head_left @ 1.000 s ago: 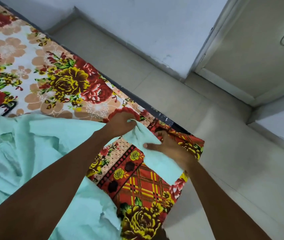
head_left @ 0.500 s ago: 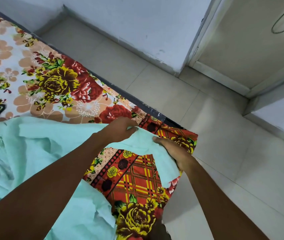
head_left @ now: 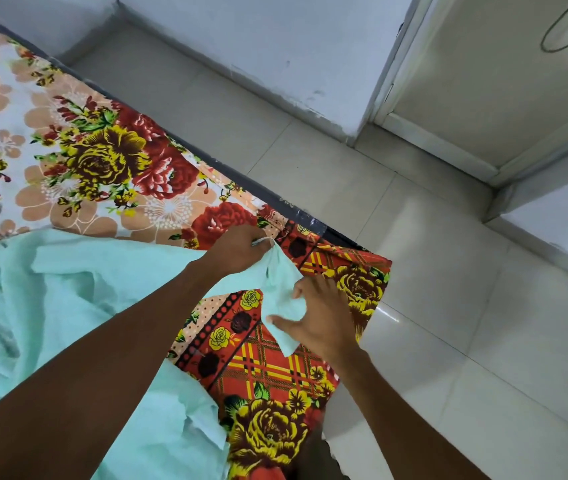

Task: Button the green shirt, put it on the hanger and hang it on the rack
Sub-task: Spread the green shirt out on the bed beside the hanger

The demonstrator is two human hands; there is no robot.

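The pale green shirt (head_left: 68, 299) lies rumpled on a flowered bedsheet, spread across the left and lower part of the view. One corner of it reaches toward the bed's far corner. My left hand (head_left: 237, 249) pinches that corner's upper edge. My right hand (head_left: 320, 318) rests on the same flap lower down, fingers spread, thumb and fingertips touching the cloth. No hanger or rack is in view.
The bed (head_left: 102, 161) with its red and yellow flowered sheet ends at a corner by my right hand. Beyond it is a pale tiled floor (head_left: 448, 306), a white wall (head_left: 275, 46) and a door frame (head_left: 389, 81) at the upper right.
My right hand has let go of the flap's edge and slid down it with fingers spread. My left hand keeps its pinch on the upper edge.
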